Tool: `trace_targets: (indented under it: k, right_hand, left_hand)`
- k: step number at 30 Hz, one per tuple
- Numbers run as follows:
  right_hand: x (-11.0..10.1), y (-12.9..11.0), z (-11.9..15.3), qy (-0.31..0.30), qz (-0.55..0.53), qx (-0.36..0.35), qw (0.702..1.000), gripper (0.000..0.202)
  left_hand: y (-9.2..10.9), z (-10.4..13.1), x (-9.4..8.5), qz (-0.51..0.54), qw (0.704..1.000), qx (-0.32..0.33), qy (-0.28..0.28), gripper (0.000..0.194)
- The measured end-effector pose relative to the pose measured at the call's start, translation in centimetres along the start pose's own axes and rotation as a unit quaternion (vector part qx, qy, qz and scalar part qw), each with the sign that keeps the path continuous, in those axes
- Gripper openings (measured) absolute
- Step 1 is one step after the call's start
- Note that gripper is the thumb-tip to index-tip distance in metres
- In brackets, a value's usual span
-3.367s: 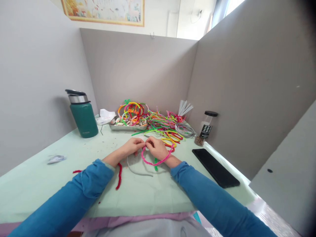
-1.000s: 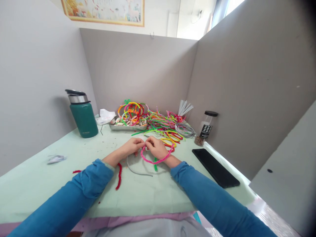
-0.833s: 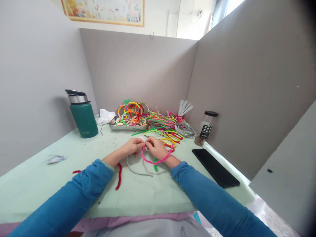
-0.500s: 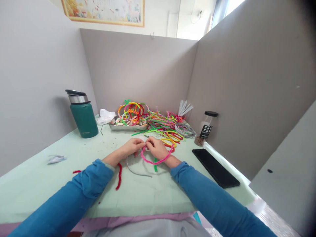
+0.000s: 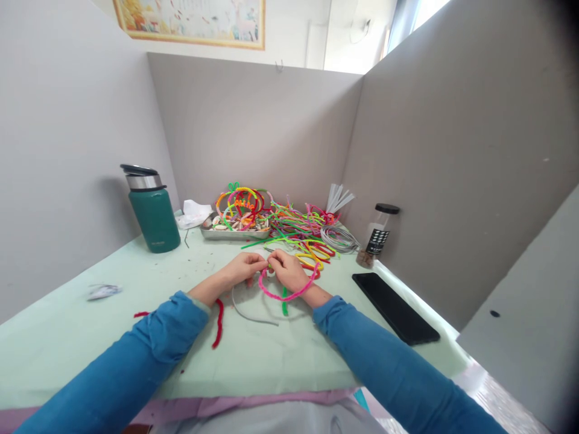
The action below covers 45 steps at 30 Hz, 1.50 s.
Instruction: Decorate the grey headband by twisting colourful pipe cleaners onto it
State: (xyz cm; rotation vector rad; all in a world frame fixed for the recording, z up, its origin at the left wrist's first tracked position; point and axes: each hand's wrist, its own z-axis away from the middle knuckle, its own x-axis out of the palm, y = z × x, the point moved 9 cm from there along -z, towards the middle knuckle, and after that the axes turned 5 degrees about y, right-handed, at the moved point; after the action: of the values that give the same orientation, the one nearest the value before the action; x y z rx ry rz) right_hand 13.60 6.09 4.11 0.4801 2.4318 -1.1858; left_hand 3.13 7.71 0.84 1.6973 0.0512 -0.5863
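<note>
Head view, and all eyes go to the curved pink fuzzy pipe-cleaner loop (image 5: 284, 298)! Danger for you here: that end sits in a tiny pinch, so one loose fingertip could let it spring free. And if your wrist rolls, the hanging curve could be knocked out of shape.

Look where it lies: one end right at your fingertips, the bend sweeping below your right hand (image 5: 287, 270), the other tip up by that wrist; whether it touches skin, I can't tell. Your left hand (image 5: 246, 265) and right are both clamped on that end, thumbs to fingers, a yellow-green speck peeking between.

Just under the bend, a short green fuzzy piece (image 5: 284, 309); beside it, a thin grey curved cord (image 5: 257, 320); farther left on the pale green cloth-covered counter (image 5: 253, 361), a dark red fuzzy strip (image 5: 219, 325).
</note>
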Motion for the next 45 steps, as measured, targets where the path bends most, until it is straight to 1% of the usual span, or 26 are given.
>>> trace_targets:
  k: [12,18,23,34,45]
  right_hand:
    - [0.06,-0.02,0.01,0.006,0.031,-0.021,0.999,0.014]
    - [0.07,-0.05,-0.01,0.005,0.031,-0.022,0.999,0.014]
    - [-0.01,-0.21,0.00,0.007,0.038,-0.025,0.999,0.014]
    - [0.13,-0.18,0.06,0.003,0.035,-0.036,0.999,0.013]
    - [0.10,-0.08,-0.04,0.000,0.027,-0.021,0.999,0.013]
  left_hand:
    - [0.01,-0.02,0.07,-0.018,1.000,0.003,-0.003,0.040]
    - [0.18,0.13,0.11,-0.022,1.000,-0.011,0.002,0.040]
    - [0.44,0.24,0.23,-0.014,1.000,-0.004,-0.003,0.038]
    - [0.29,0.17,0.20,-0.030,1.000,-0.009,-0.001,0.039]
    - [0.40,0.14,0.19,-0.023,1.000,-0.005,0.001,0.039]
